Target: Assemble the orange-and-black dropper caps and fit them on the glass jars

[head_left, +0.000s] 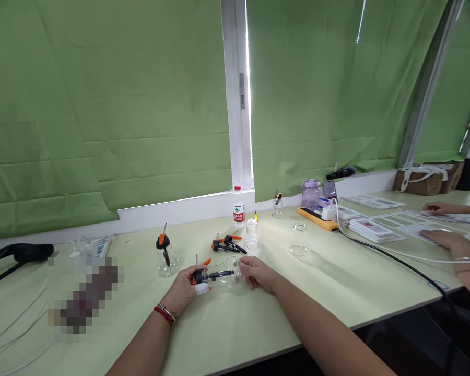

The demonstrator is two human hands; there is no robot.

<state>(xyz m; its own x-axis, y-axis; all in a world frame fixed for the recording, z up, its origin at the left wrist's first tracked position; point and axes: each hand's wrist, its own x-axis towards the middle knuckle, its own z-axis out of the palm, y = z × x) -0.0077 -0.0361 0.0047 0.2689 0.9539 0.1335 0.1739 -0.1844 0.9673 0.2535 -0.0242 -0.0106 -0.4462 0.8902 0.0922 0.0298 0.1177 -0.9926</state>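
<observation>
My left hand [188,287], with white tape on a finger, is closed around the black-and-orange head of a clamp-like tool [221,274]. The tool's dark shaft lies inside a clear glass flask [229,282] held on its side just above the table. My right hand [256,272] grips the flask's other end, fingers bent around the glass. Behind my left hand, another clear flask [168,265] stands upright with a similar black-and-orange tool [163,241] in its mouth. More black-and-orange tools [227,244] lie beyond my hands, beside a clear glass vessel [252,235].
A red-capped water bottle [238,209] stands at the back. To the right are a clear glass vessel [300,241], an orange power strip [317,218] with cables, and stacked cards [372,230]. Another person's hands [442,237] rest on sheets. A white power strip [97,248] is at left.
</observation>
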